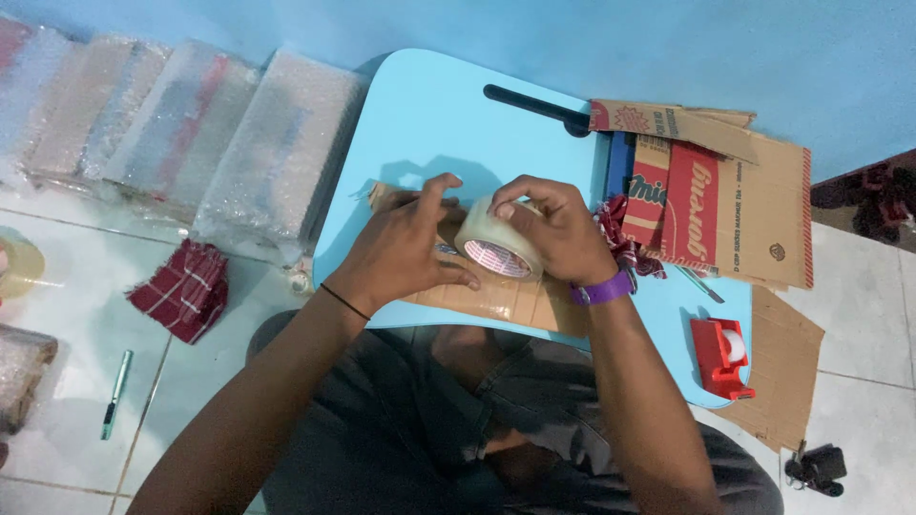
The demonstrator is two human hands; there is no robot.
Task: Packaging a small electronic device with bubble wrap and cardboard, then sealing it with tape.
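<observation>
Gripping the light, stiff clear tape roll by its rim, the right hand closes while the flat, open left hand pins the cardboard parcel on the tabletop.

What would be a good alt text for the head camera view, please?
A person's right hand holds a roll of clear tape over a flat cardboard parcel on a light blue lap table, while the left hand presses the parcel. Bubble-wrapped packages lie on the floor to the left; a red tape dispenser sits at right.
</observation>
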